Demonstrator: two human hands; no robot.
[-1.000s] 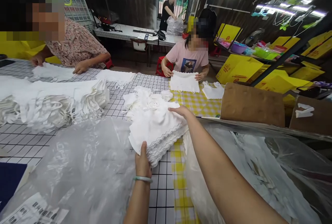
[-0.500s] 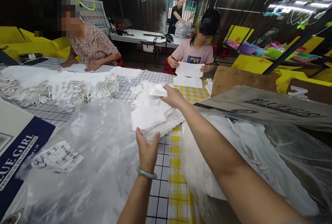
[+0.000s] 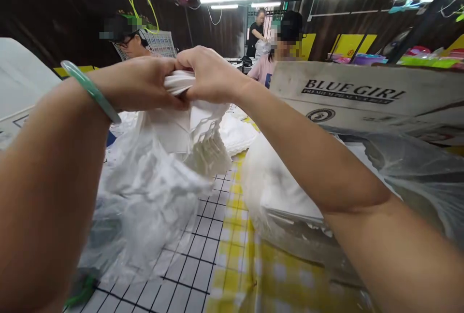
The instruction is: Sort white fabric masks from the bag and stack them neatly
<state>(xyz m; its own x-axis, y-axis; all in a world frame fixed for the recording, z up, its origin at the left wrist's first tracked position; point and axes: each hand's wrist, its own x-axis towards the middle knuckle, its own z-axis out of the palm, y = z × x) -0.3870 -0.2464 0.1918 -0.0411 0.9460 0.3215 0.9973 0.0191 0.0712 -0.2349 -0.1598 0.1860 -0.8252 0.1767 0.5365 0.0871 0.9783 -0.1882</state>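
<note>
My left hand (image 3: 154, 81), below a pale green bangle, and my right hand (image 3: 213, 76) meet around a thick stack of white fabric pieces (image 3: 179, 82). Both are closed on its bunched upper edge, raised above the table. The stack hangs down in layers with wavy edges. Just beneath and to the left is a crumpled clear plastic bag (image 3: 145, 202), partly overlapped by the hanging fabric. More white fabric pieces (image 3: 237, 134) lie on the table beyond my hands.
At right, a clear bag with white pieces (image 3: 286, 192) sits in front of a BLUE GIRL carton (image 3: 348, 88). Grid-patterned cloth (image 3: 192, 255) and yellow checked cloth (image 3: 232, 245) cover the table. One person (image 3: 132, 45) is across at left; two others are farther back.
The white stack has been lifted off the table and brought nearer and left. My left hand, open beside it before, now grips it together with my right.
</note>
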